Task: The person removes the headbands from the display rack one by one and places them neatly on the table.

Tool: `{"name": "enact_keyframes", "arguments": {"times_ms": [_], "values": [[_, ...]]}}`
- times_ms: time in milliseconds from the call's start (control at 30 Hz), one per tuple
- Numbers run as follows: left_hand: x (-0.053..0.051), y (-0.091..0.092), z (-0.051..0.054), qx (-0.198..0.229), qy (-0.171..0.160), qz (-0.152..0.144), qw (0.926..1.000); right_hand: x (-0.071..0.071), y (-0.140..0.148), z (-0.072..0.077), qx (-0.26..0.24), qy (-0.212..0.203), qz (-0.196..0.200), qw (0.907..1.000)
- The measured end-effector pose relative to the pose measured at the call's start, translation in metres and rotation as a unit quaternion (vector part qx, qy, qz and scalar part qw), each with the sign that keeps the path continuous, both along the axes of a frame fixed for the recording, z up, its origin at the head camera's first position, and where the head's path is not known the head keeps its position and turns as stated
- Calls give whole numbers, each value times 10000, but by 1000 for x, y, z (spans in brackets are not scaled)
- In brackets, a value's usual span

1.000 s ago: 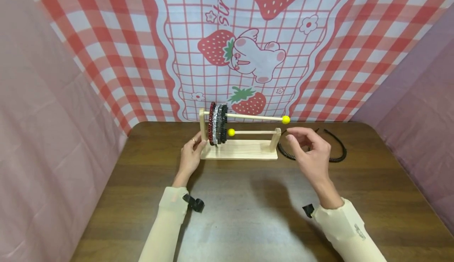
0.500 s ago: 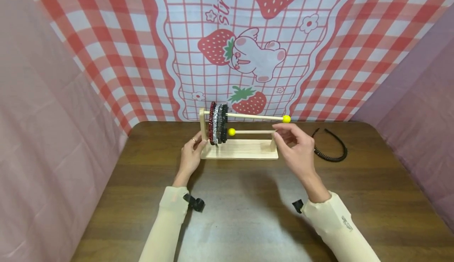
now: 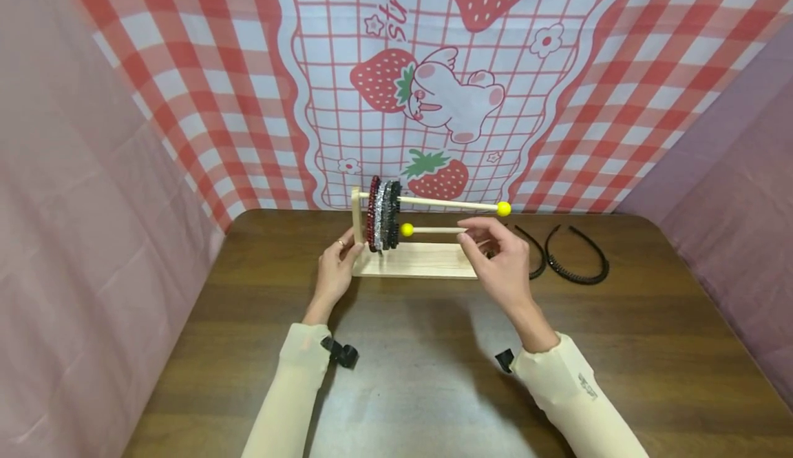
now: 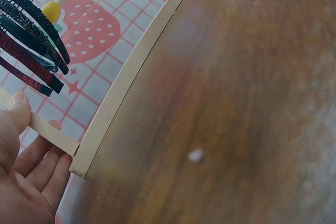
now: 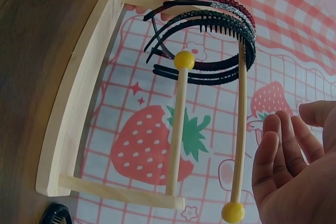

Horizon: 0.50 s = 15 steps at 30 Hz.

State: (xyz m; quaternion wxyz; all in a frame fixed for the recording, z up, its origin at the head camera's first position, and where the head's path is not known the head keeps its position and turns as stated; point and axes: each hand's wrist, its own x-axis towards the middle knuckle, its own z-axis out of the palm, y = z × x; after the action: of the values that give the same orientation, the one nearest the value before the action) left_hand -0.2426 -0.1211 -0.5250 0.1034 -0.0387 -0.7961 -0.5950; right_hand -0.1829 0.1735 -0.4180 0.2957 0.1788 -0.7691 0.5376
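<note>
We judge the pale-wood display stand to be the main worry: the left grip grasps its upright at 9 o'clock, and if that hold slackened during a knock, the frame could skid or twist. The right grip is released, fingers loosely bent around nothing, near the stand's 4 o'clock end; a careless brush from it could jar the slim pale-wood upper rod or the matching lower rod. The bunch of red, silver and black headbands, some toothed, hangs on the upper rod toward its 9 o'clock end; we think snagged teeth could drag neighbours along. The round yellow ball at that rod's 3 o'clock tip might catch a band passing over it.

Around the work, we see a red-and-white strawberry-print cloth at 12 o'clock, with plain pinkish drapes at 9 and 3. Below lies the brown wood-grain bench, glossy with glare toward 6 o'clock. On it, at the stand's 3 o'clock, are two loose black headbands, one partly hidden by the right grip.
</note>
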Motion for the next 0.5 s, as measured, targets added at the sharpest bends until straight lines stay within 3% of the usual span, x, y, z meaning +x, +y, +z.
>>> {"name": "enact_keyframes", "arguments": {"times_ms": [500], "values": [[1,-1,0,-134,46,-2,9999,-12,-17,1,-43,-171,219,9996]]}}
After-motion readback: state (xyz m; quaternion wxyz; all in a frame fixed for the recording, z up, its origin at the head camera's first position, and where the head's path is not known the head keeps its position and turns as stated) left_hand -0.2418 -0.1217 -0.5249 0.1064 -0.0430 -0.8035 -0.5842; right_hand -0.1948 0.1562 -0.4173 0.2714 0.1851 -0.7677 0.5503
